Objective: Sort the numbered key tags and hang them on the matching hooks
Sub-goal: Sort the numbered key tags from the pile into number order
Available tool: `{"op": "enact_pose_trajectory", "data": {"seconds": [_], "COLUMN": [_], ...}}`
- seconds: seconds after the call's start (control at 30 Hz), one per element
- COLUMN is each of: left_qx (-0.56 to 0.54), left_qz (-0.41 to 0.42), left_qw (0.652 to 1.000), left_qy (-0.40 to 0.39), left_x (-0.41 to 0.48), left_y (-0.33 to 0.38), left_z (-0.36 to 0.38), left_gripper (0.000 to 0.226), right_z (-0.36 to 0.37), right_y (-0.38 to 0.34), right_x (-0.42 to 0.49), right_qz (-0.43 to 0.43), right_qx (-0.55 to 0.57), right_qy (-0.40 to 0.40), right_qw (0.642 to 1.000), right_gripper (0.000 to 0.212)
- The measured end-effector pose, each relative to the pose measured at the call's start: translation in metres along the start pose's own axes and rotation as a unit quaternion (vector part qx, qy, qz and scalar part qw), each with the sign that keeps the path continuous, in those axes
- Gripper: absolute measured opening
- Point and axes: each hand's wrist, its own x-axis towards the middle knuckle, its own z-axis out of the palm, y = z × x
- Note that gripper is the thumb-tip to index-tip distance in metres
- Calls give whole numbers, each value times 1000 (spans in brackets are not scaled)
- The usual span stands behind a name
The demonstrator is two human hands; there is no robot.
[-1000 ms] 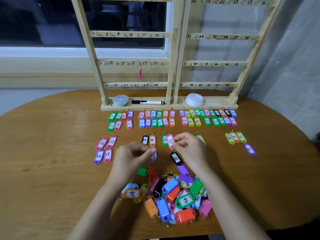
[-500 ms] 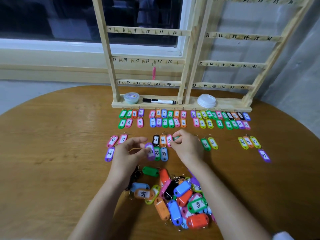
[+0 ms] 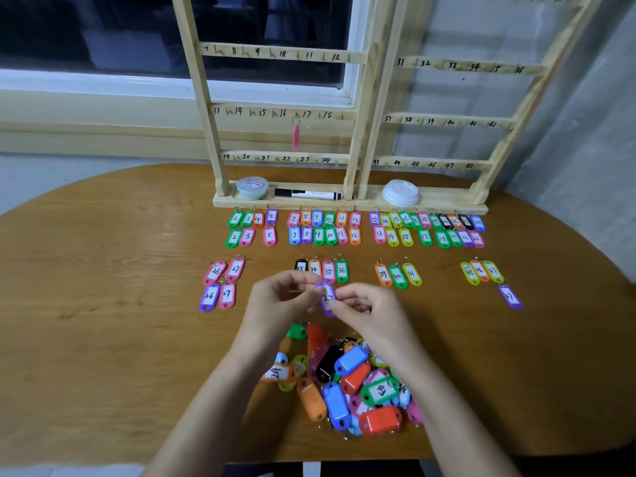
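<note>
A purple key tag (image 3: 327, 297) is held up between both hands above the table, its label facing me. My left hand (image 3: 280, 301) pinches its top end by the ring. My right hand (image 3: 370, 311) pinches its lower right edge. A heap of unsorted coloured tags (image 3: 347, 383) lies just below the hands. Sorted tags lie in rows further back: low numbers (image 3: 354, 228) near the rack and a short row of tags 33 to 36 (image 3: 323, 270) right behind the hands. The wooden hook rack (image 3: 285, 115) stands at the far edge with one pink tag (image 3: 296, 136) hanging on it.
On the rack's base sit a small round tub (image 3: 252, 187), a black marker (image 3: 307, 194) and a white lid (image 3: 401, 193). More tag groups lie left (image 3: 222, 284) and right (image 3: 481, 271) on the round wooden table (image 3: 103, 304). A window and wall stand behind the rack.
Both hands have come together on the purple tag and lifted it off the table. The right hand has left the tags it was touching in the row behind. The camera has tilted down and moved closer.
</note>
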Motion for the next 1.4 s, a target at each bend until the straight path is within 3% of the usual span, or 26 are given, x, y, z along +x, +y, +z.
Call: {"op": "enact_pose_trajectory", "data": {"seconds": [0.07,0.17,0.37,0.47,0.63,1.0,1.13,1.2,1.27,1.4], "left_qx": [36,172,417,464,492,351,264,239,228,208], "left_qz": [22,74,129,152,170,187,160,159,165,157], "left_qw": [999,982,898,868,849,917,951,957,957,958], "left_qy": [5,20,-51,-91,-89,-18,19,40,69,117], "left_x": [-1,-1,-6,-6,-5,-7,-10,-11,-12,-12], "left_y": [0,-5,-17,-20,-19,-13,-11,-10,-9,-12], "left_z": [-2,-18,-44,-46,-47,-63,-72,-77,-82,-89], "left_gripper": [12,13,24,31,32,25,7,14,5,34], "right_z": [-4,-17,-21,-17,-12,23,43,50,57,67], "right_y": [-1,0,6,4,-5,-26,-22,-20,-19,-17], "right_x": [-5,-10,-15,-13,-3,65,85,90,93,96], "right_qz": [6,25,62,60,33,36,54,59,59,72], "right_qx": [28,78,88,85,54,-76,-149,-180,-212,-268], "right_qy": [47,115,110,100,88,37,32,25,22,23], "right_qw": [998,990,988,990,994,996,987,982,975,960], "right_gripper": [20,19,15,14,11,10,12,12,11,10]}}
